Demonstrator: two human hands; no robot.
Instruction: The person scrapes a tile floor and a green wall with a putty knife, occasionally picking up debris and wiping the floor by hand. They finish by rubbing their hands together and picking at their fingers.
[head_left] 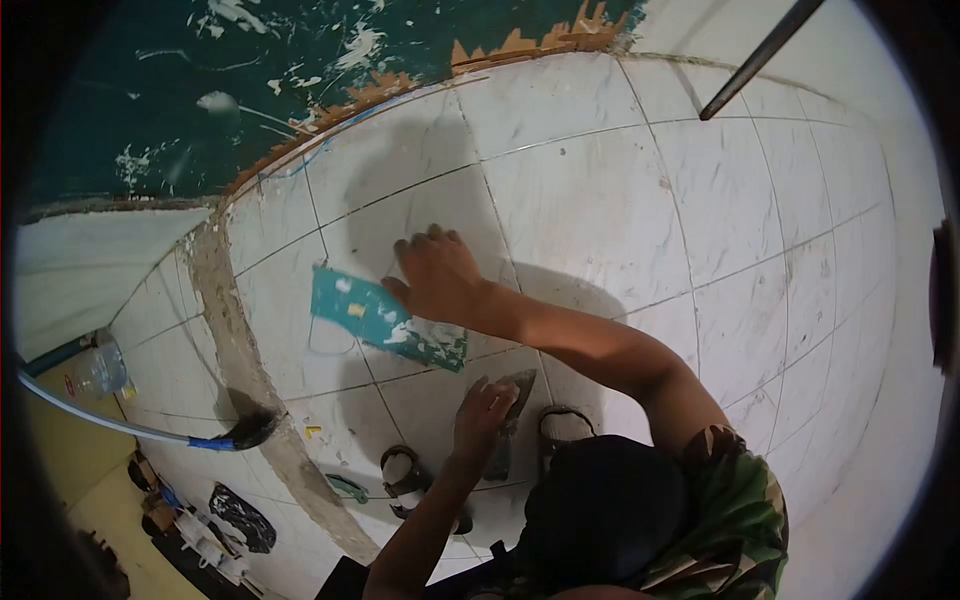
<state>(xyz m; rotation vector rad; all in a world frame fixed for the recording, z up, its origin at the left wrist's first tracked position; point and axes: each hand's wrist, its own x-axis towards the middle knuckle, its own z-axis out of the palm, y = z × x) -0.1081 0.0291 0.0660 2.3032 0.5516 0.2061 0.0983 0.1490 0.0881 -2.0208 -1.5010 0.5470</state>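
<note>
My right hand (438, 272) reaches over the pale floor tiles, fingers stretched forward and thumb apart, with no object visible in it. Beside and partly under it lies a teal flat piece (385, 318) smeared with white, its right end rough with white and dark patches. Closer to my body, my left hand (482, 412) has its fingers closed around a flat grey pointed piece (519, 388), perhaps a scraper; the fingers hide part of it. Below that hand is a sandalled foot (400, 470), and another sandalled foot (566, 425) stands to the right.
A dark green board (300, 60) with splintered brown edges lies at the top. A rough cement strip (240, 310) crosses the tiles at left. A dark-bristled brush (250, 430), a clear bottle (100, 370), and a black plastic bag (243, 518) are also left. A dark rod (760, 60) juts in upper right.
</note>
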